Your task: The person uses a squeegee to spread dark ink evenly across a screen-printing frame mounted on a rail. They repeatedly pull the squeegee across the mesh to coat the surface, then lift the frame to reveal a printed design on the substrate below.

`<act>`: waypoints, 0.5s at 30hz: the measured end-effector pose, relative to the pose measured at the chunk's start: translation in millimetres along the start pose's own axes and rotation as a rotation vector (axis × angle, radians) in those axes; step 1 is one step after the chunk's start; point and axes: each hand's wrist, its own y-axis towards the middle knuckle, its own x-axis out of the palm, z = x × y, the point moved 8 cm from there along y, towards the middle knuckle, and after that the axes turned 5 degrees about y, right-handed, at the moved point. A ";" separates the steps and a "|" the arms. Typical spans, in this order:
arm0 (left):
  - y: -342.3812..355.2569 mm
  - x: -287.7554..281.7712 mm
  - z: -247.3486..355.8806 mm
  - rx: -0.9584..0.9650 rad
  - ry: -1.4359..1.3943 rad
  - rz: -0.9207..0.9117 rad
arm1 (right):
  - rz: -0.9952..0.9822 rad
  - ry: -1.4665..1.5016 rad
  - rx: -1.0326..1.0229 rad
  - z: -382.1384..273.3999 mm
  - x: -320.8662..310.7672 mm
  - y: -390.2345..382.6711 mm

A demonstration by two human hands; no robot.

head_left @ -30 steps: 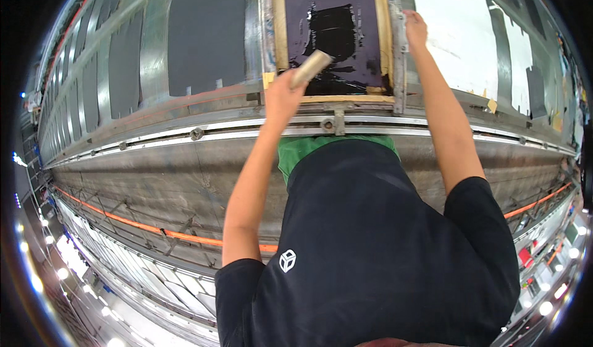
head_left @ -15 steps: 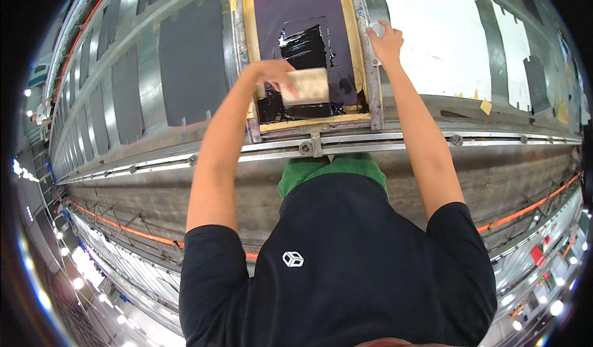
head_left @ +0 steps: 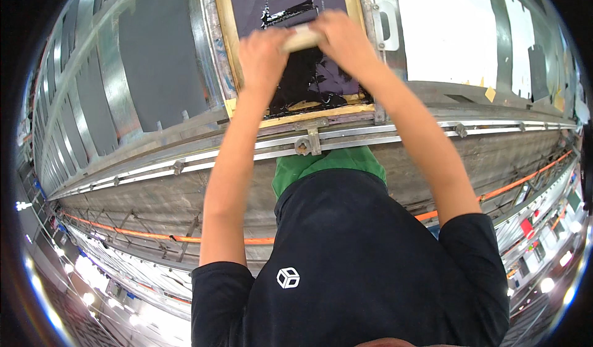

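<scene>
1. Your right hand (head_left: 343,41) has just left the right side of the frame (head_left: 227,13) and now joins your left hand (head_left: 264,55) on the pale block (head_left: 301,38). A moment ago the left hand had it alone.
2. The block has also moved away from the frame's near edge. It now sits crosswise over the middle of the dark screen (head_left: 253,1), inside the frame.
3. For the work in hand, I read this as a change from one-handed carrying to a firmer, level hold with pressure shared between both ends.
4. Your left hand is closed around the block's left end, its back turned up; some motion blur softens the fingers.
5. Your right hand is clamped on the right end, knuckles up. Your two hands stand a little apart, with a short stretch of block showing between them.
6. Your fingertips are hidden, so I cannot tell how deep each grip goes, nor whether the block's lower edge touches the screen.
7. Black ink (head_left: 296,78) lies on your side of the block, with a glossy streak beyond it. The metal plate (head_left: 389,29) beside the frame's right side has no hand on it.
</scene>
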 end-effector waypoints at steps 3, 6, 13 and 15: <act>-62.4 -4.0 30.2 0.042 0.047 -0.010 | -0.084 0.051 0.182 -25.0 8.0 -75.8; -81.6 -12.8 35.9 0.054 -0.046 -0.050 | -0.145 0.144 0.247 -45.4 3.2 -96.2; 35.2 -6.3 -23.0 0.012 -0.205 -0.033 | -0.020 -0.012 0.078 7.6 -14.2 23.2; 40.2 -2.4 -24.8 -0.027 -0.148 -0.034 | -0.037 0.038 0.110 16.7 -9.0 29.5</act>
